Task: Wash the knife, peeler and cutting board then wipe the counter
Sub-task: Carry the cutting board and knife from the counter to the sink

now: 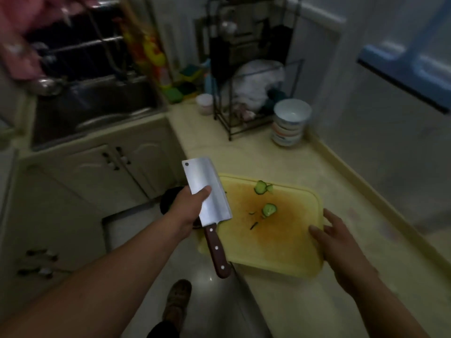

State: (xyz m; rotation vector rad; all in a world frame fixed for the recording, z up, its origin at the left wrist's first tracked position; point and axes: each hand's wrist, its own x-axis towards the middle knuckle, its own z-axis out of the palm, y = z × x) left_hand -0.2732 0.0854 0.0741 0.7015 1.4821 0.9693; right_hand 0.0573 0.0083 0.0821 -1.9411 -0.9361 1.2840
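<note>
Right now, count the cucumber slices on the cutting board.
2. One slice near the cutting board's far edge, another near its middle. Small scraps lie beside them; the knife may hide more.

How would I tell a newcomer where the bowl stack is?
On the pale counter, look beyond the yellow cutting board to the black wire rack. Right of its base, by the wall, stands the bowl stack: white bowls with blue bands, nested, unlike the single small cup left of the rack.
</note>
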